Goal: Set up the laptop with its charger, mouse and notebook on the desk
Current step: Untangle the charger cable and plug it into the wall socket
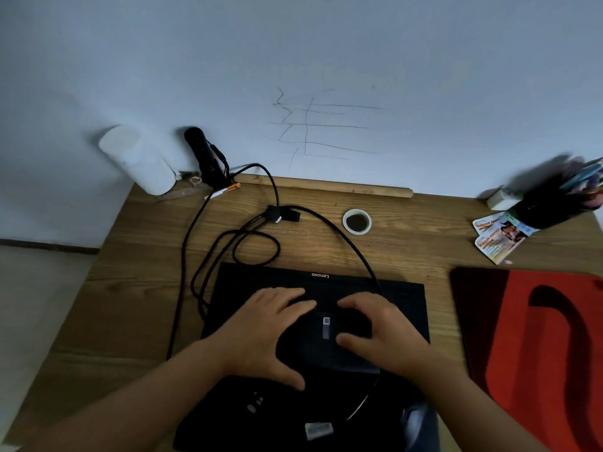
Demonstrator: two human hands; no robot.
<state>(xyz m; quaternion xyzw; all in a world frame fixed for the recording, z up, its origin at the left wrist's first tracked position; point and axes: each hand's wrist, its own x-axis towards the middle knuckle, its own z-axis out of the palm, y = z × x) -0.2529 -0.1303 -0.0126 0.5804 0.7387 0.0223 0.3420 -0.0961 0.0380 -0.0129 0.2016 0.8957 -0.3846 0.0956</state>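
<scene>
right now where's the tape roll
In the head view the tape roll lies flat on the desk behind the laptop, right of the coiled cable.

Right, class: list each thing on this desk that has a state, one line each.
Laptop: shut, flat on desk.
Charger cable: loose, looped beside and across laptop.
Left hand: open, resting on a dark item.
Right hand: open, on the same item.
Tape roll: lying flat.

both bare forearms reached forward, left hand (267, 324) and right hand (380, 332) palms down, fingers spread, thumbs angled inward
</scene>
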